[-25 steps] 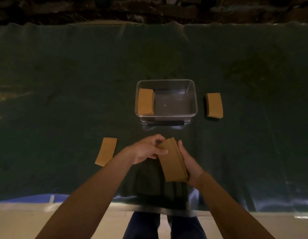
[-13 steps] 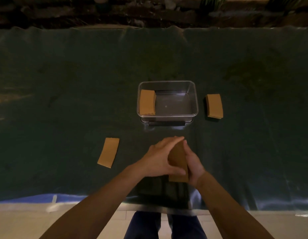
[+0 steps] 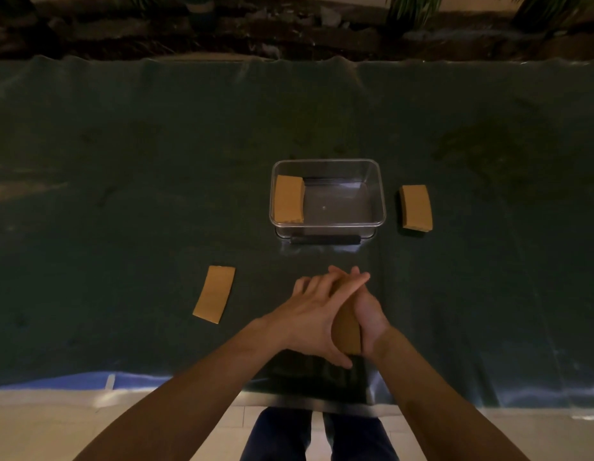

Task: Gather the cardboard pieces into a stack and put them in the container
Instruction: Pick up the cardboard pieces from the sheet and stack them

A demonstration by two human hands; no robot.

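Observation:
A stack of brown cardboard pieces (image 3: 347, 331) stands on edge between my palms, just above the dark green table cover. My left hand (image 3: 309, 319) presses flat against its left face, fingers stretched forward. My right hand (image 3: 369, 319) cups its right side. Most of the stack is hidden by my hands. The clear plastic container (image 3: 379, 194) sits farther back in the middle, with one cardboard stack (image 3: 288, 199) lying at its left end. A loose cardboard piece (image 3: 214, 293) lies to my left, and another stack (image 3: 416, 207) rests right of the container.
The table cover (image 3: 122, 194) ends close to my body, where a metal table edge (image 3: 322, 402) and pale floor tiles show. My legs are below the edge. Dark soil and plants run along the far side.
The stack was lying flat in my right hand with my left fingers on its corner. It now stands on edge, squeezed between both palms, and my left hand covers most of it.

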